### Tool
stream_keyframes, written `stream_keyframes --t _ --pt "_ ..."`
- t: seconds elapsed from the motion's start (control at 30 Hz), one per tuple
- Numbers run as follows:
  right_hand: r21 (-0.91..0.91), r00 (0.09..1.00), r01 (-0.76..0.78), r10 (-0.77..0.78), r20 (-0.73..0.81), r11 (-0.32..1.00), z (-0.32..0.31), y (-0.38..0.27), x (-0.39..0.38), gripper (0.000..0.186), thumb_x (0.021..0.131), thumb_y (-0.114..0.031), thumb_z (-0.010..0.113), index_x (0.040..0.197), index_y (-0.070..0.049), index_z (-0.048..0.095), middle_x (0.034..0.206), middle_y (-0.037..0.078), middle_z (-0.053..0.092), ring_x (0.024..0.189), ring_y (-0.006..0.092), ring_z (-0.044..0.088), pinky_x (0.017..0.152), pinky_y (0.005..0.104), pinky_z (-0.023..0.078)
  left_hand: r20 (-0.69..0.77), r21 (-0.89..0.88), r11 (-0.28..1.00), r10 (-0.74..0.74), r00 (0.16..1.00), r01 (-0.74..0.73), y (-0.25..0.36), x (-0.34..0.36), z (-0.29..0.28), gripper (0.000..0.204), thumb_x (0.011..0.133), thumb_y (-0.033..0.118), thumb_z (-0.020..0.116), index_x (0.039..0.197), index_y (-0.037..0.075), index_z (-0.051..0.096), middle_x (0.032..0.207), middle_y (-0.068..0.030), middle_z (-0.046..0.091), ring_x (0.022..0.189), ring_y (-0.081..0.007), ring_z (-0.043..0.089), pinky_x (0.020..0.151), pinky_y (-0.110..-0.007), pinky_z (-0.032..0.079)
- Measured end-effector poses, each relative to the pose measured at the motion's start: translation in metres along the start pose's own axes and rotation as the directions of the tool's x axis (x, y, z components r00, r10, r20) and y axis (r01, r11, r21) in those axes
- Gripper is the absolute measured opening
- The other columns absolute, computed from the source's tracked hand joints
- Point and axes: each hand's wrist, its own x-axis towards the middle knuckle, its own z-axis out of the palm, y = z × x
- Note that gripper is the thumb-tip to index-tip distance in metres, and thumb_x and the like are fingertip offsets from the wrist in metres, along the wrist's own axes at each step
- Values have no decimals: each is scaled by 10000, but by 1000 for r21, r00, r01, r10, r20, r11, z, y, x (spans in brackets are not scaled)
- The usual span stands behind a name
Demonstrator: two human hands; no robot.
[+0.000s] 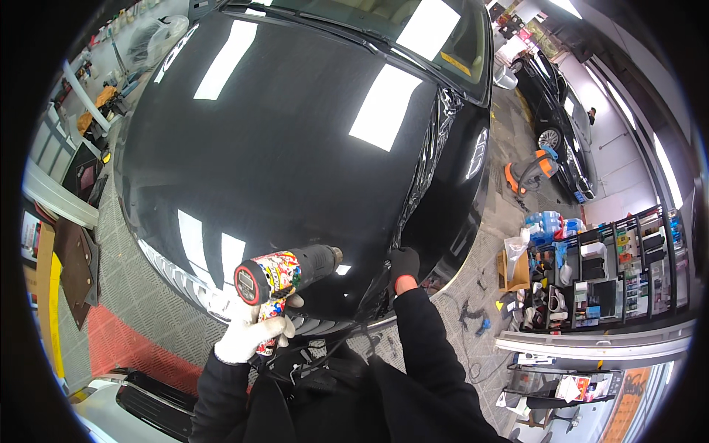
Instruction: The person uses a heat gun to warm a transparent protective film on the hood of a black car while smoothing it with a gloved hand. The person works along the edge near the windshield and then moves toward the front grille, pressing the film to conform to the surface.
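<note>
My left hand (pixel 247 330), in a white glove, is closed round the handle of a heat gun (pixel 277 273) with a multicoloured patterned body and a small display on its back end. The gun's metal nozzle points right, just above the front of a black car hood (pixel 273 140). At the hood's right front edge my right hand (pixel 404 266), in a black glove with a red cuff, is closed at the lower end of crumpled, glossy black film (pixel 425 173). Dark glove against dark film partly hides its fingers. The bunched film runs along the hood's right edge up toward the windshield.
Right of the car, an orange and grey vacuum cleaner (pixel 533 171) stands on the floor, with another black car (pixel 557 118) beyond. Shelves (pixel 613 273) hold bottles and supplies. Brown panels (pixel 74 269) lean at the left, and a white car (pixel 122 410) is at lower left.
</note>
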Motion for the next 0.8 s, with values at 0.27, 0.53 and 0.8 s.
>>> stream_keyframes --t 0.27,0.53,0.8 --pt "-485 996 -62 21 -90 872 52 7 6 342 1070 -267 513 1196 -20 713 1142 192 761 1085 353 738 945 482 524 69 58 997 -51 996 47 11 -5 2 586 895 274 810 1351 -36 613 842 -84 733 707 -156 698 671 -284 569" --pt "8 982 -67 68 -174 998 31 -13 -2 546 1097 -523 451 1225 -67 723 1228 243 747 1185 468 692 976 521 535 64 -20 996 -82 995 83 14 -14 -2 557 918 130 731 1415 -45 550 1057 -115 716 801 -161 714 699 -284 591" --pt "655 998 0 43 -50 755 40 14 19 702 1104 -630 502 1026 8 783 832 32 734 673 132 625 617 315 481 124 -61 990 -115 986 124 4 -3 -6 546 945 31 692 1448 -60 499 1233 -137 691 853 -138 729 688 -261 602"
